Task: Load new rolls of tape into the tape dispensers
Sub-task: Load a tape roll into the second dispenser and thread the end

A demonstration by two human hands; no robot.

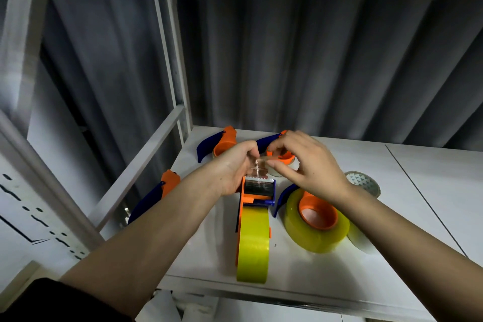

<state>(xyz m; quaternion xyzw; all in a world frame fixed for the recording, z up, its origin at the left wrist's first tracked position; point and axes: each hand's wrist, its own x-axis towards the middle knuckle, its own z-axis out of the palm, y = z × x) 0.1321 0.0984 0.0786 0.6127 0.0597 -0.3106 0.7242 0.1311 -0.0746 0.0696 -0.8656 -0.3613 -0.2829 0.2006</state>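
Observation:
An orange and blue tape dispenser (257,195) stands on edge on the white shelf (339,266), with a yellow-green tape roll (253,243) mounted in it. A clear strip of tape (258,168) runs up over its toothed blade. My left hand (235,165) and my right hand (308,162) each pinch an end of that strip just above the blade. Another dispenser (317,213) with a yellow roll lies flat to the right, partly under my right wrist.
Three more orange and blue dispensers lie around: back left (219,142), back middle (283,157) behind my hands, and far left (162,191) under my left forearm. A pale tape roll (364,183) lies at the right. White shelf posts (170,60) stand at the left.

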